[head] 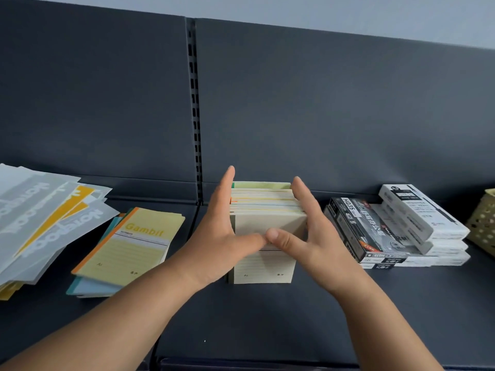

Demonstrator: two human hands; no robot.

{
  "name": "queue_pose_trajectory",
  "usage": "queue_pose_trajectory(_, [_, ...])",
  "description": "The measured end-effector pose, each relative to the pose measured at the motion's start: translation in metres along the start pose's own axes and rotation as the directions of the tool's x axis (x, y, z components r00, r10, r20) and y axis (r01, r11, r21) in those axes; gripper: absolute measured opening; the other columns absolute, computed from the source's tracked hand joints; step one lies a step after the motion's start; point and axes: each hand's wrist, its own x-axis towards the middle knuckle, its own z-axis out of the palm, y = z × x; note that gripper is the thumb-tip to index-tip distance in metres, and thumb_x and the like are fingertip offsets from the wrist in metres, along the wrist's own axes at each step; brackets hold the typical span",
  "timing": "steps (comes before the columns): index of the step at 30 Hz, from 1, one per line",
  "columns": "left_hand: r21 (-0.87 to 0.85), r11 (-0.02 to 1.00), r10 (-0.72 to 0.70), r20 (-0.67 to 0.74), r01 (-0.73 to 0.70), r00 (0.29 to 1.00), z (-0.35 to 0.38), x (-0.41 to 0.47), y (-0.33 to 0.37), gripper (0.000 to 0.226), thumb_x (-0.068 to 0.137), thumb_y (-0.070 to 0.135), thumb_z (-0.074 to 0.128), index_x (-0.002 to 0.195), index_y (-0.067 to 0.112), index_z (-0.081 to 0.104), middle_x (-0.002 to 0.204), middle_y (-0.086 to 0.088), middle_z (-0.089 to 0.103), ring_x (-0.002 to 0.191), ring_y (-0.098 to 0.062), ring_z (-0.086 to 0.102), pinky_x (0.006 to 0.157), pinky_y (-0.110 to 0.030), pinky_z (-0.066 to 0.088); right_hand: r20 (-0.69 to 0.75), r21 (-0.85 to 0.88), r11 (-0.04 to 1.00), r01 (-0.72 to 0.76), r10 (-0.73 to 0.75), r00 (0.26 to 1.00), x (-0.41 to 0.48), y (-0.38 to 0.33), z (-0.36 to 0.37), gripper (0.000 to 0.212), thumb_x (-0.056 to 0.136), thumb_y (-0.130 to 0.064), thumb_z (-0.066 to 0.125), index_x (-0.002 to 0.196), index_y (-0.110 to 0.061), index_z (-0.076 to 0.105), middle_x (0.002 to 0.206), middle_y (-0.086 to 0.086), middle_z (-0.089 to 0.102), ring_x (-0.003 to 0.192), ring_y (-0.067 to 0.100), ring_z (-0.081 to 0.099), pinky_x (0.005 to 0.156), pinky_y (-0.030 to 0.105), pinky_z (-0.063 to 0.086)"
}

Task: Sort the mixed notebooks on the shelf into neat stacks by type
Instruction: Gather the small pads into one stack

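Note:
A stack of small pastel notebooks (263, 207) stands on the dark shelf (267, 317) in the middle. My left hand (222, 236) presses flat against its left side with straight fingers. My right hand (302, 231) presses against the right side, and both thumbs meet across the front cover. To the left lies a short pile of yellow "Gambit" notebooks (128, 247) over blue and teal ones. Further left a loose fan of larger grey and yellow notebooks (40, 220) spreads out.
Black and white boxes (396, 231) are stacked to the right of the hands. A yellow-green mesh basket (484, 223) sits at the far right edge. The dark back panel with a slotted upright (194, 103) rises behind the shelf.

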Motion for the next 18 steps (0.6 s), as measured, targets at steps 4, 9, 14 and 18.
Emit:
queue_pose_trajectory(4, [-0.069,0.996,-0.053,-0.01,0.052,0.999,0.002,0.004,0.004,0.099,0.081,0.008,0.072,0.149,0.045,0.01,0.131,0.034,0.037,0.108,0.028,0.041,0.085,-0.003,0.039,-0.007,0.166,0.985,-0.041,0.043,0.999,0.003,-0.005,0.006,0.108,0.065,-0.047,0.078,0.154,-0.035,0.017,0.124,-0.046,0.043,0.119,-0.026,0.041,0.092,0.004,0.041])
queue_pose_trajectory(9, [-0.117,0.986,-0.122,-0.046,0.116,0.991,0.002,0.004,0.0,0.091,0.082,-0.01,0.057,0.149,0.038,0.018,0.098,0.03,0.045,0.064,0.033,0.046,0.059,0.006,0.038,-0.104,0.238,0.971,-0.037,0.064,0.993,0.002,0.003,0.009,0.132,0.052,-0.052,0.086,0.153,-0.043,0.001,0.145,-0.028,0.031,0.125,-0.025,0.033,0.098,0.014,0.042])
queue_pose_trajectory(14, [-0.184,0.973,-0.138,0.003,0.136,0.99,0.005,0.005,0.003,0.079,0.08,-0.011,0.051,0.141,0.037,0.034,0.107,0.019,0.051,0.069,0.011,0.057,0.064,-0.001,0.044,-0.044,0.248,0.966,-0.072,0.085,0.995,0.003,-0.002,0.008,0.099,0.072,-0.017,0.081,0.148,-0.037,0.021,0.125,-0.022,0.047,0.095,-0.027,0.054,0.078,0.004,0.046])
queue_pose_trajectory(18, [-0.159,0.981,-0.116,-0.008,0.114,0.993,-0.004,0.005,0.007,0.08,0.063,0.007,0.056,0.134,0.04,0.038,0.108,0.004,0.056,0.087,-0.005,0.06,0.08,-0.019,0.048,-0.068,0.218,0.974,-0.055,0.071,0.995,0.003,-0.004,0.016,0.09,0.075,-0.014,0.079,0.147,-0.034,0.03,0.115,-0.021,0.055,0.099,-0.009,0.063,0.084,0.016,0.05])
